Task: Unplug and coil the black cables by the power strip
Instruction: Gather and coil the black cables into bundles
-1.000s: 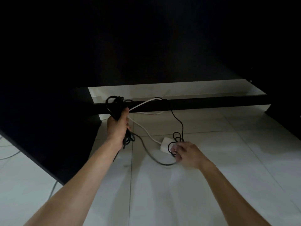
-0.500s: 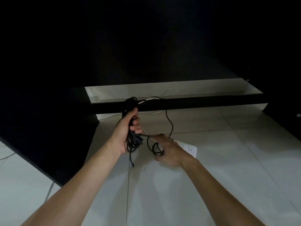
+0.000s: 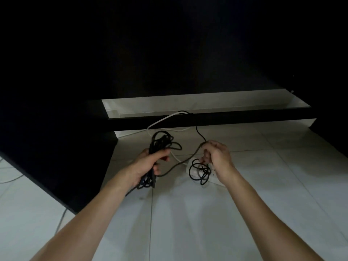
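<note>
My left hand [image 3: 150, 163] grips a thick bundle of coiled black cable [image 3: 161, 143], with loops sticking out above and below the fist. One strand [image 3: 180, 163] runs from that bundle across to my right hand [image 3: 216, 154], which pinches it and also holds a few small hanging black loops [image 3: 200, 171]. Under those loops a white power strip [image 3: 211, 178] lies on the floor, partly hidden by my right hand. A thin black cable [image 3: 199, 133] leads from my right hand back to the dark crossbar.
A white cord [image 3: 162, 120] loops over a black crossbar [image 3: 207, 120] of dark furniture. A large black panel [image 3: 56, 147] fills the left side. Pale floor tiles [image 3: 188, 213] lie below my arms. Grey cables [image 3: 11, 179] trail at the far left.
My right hand lifted from the floor and moved right, raising the small loops over the power strip. My left hand dropped lower with the bundle, and the two hands drew apart.
</note>
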`<state>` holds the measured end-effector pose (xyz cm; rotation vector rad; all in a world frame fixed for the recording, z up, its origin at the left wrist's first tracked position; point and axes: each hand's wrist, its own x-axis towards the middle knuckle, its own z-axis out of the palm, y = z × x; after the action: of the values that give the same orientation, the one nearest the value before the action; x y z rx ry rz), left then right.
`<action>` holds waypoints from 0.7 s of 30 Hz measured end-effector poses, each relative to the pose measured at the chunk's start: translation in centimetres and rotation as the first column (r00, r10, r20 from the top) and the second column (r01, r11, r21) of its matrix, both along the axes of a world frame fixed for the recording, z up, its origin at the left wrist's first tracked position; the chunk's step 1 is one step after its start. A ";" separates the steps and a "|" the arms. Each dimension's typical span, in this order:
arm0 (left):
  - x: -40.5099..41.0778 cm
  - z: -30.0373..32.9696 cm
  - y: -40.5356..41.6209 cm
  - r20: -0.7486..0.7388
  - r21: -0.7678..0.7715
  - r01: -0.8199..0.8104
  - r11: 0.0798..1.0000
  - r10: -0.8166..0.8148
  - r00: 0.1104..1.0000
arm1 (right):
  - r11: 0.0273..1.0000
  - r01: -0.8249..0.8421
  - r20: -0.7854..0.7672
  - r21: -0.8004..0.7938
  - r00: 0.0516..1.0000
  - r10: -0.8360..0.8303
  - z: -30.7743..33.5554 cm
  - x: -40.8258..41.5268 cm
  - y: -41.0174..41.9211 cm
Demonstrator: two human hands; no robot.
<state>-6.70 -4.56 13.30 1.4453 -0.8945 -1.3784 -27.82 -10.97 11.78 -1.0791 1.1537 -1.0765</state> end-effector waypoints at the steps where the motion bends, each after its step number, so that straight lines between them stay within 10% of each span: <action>1: -0.7 0.0 0.1 -0.028 0.014 0.042 0.999 -0.042 0.999 | 1.000 0.001 0.079 0.029 0.997 -0.003 0.6 0.0 -0.1; 10: -6.1 -1.0 0.9 -0.097 -0.112 0.120 0.986 -0.131 0.987 | 0.969 -0.114 0.245 0.220 0.968 0.058 4.3 1.2 0.4; 21: -8.1 -0.9 0.3 0.203 -0.211 -0.016 0.977 0.060 0.977 | 0.978 -0.100 0.267 0.185 0.962 0.048 5.7 3.1 1.6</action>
<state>-14.77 -4.25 12.38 1.4538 -1.1045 -1.0826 -24.68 -9.32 17.50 -0.7930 0.9766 -0.9899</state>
